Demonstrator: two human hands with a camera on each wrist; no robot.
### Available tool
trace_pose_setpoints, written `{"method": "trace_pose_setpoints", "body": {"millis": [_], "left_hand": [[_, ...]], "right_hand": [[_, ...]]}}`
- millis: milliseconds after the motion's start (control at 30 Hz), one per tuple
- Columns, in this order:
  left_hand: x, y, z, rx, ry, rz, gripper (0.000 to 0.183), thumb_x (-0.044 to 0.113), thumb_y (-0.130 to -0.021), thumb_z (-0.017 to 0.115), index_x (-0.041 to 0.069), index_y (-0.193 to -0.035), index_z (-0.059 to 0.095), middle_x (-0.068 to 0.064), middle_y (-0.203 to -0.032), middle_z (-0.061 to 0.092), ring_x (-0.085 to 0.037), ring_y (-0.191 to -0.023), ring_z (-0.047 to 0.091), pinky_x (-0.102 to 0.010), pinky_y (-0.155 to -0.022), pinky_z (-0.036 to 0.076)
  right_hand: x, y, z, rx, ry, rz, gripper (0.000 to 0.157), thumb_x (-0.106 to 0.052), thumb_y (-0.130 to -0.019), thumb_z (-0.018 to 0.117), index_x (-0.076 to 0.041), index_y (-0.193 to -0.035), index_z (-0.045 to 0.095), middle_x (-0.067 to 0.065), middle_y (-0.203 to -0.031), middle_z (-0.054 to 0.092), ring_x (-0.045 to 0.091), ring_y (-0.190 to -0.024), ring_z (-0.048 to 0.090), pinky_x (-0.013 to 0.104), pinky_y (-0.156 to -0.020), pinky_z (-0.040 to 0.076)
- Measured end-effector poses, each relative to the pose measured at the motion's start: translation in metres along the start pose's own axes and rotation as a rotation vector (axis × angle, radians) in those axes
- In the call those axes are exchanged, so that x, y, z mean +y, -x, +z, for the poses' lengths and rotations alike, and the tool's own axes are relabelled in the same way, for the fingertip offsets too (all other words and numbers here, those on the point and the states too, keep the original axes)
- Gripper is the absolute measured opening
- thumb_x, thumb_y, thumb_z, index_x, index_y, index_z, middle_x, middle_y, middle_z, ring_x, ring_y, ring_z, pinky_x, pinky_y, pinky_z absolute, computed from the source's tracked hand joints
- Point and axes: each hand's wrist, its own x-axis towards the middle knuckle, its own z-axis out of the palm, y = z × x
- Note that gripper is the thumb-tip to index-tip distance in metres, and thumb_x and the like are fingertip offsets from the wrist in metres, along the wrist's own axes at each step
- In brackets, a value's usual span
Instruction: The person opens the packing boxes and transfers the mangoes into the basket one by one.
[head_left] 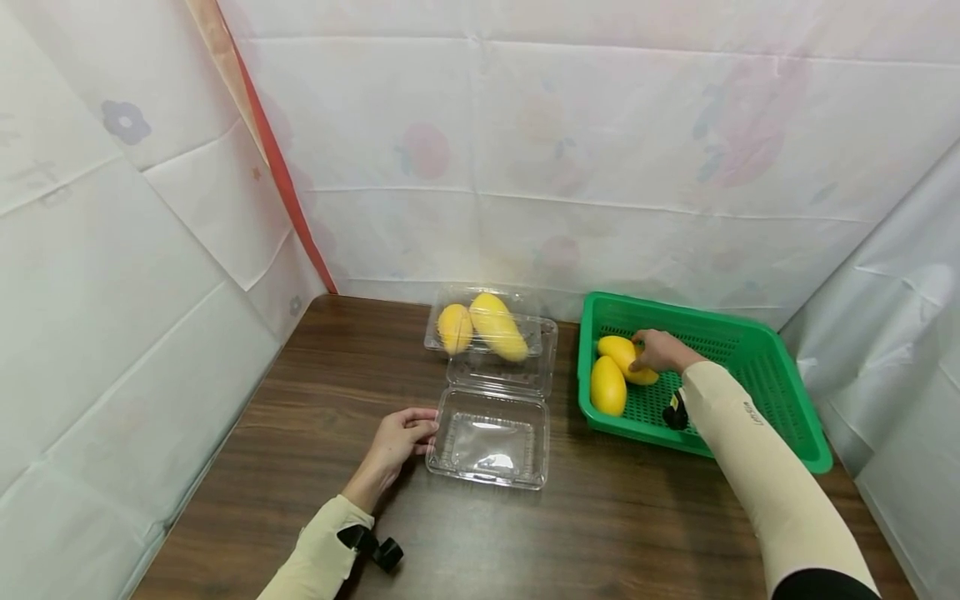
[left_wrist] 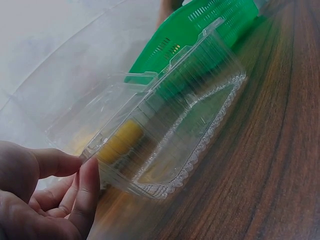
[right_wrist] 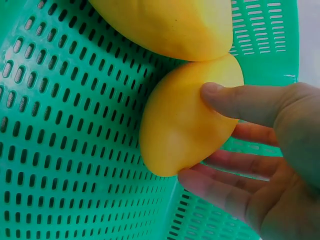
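Observation:
My left hand [head_left: 397, 442] pinches the left rim of an opened clear plastic clamshell container [head_left: 492, 442] between thumb and fingers. In the left wrist view, the thumb and index fingertip meet at that container's corner [left_wrist: 90, 150]. Over in the green basket [head_left: 701, 321], my right hand [head_left: 660, 350] grips a yellow mango [head_left: 618, 350], the far one of two. The right wrist view shows the thumb on this mango [right_wrist: 185, 120] with the other fingers round its side. A second mango [head_left: 608, 387] lies against it at the basket's left end.
Behind the opened container stands another clear clamshell [head_left: 536, 333] holding yellow mangoes [head_left: 454, 327], close to the back curtain [head_left: 480, 242]. The container's raised lid [head_left: 498, 371] reaches up to it. Brown wooden tabletop [head_left: 300, 417] lies under everything. White curtains border the left and right sides.

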Motion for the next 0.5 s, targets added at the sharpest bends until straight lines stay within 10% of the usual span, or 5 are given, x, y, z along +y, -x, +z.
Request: {"method": "trace_pose_setpoints", "body": {"millis": [500], "left_hand": [[-0.0002, -0.0010, -0.0001, -0.001, 0.001, -0.006, 0.030, -0.004, -0.091, 0.060, -0.015, -0.118, 0.057, -0.005, -0.082, 0.066, -0.008, -0.065, 0.058, -0.020, -0.058, 0.054]], "right_hand": [[-0.0034, 0.0022, -0.0027, 0.031, 0.008, -0.005, 0.058, -0.021, -0.095, 0.061, 0.010, -0.140, 0.041, 0.034, -0.129, 0.053, 0.034, -0.102, 0.062, 0.045, -0.082, 0.054]]}}
